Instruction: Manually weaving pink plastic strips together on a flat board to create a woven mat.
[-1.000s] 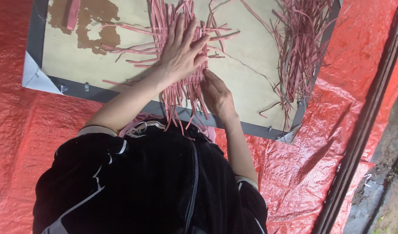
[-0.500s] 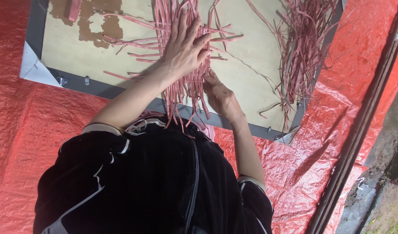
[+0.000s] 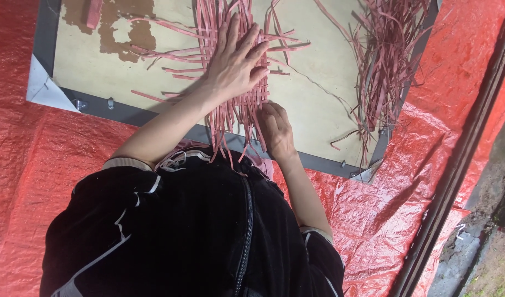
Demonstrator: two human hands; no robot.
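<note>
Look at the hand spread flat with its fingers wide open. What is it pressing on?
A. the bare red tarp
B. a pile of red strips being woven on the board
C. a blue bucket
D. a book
B: the left hand lies flat on the woven pink-red strips on the tan board.

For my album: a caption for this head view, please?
Left hand flat on woven pink strips, right hand at their edge.
</note>
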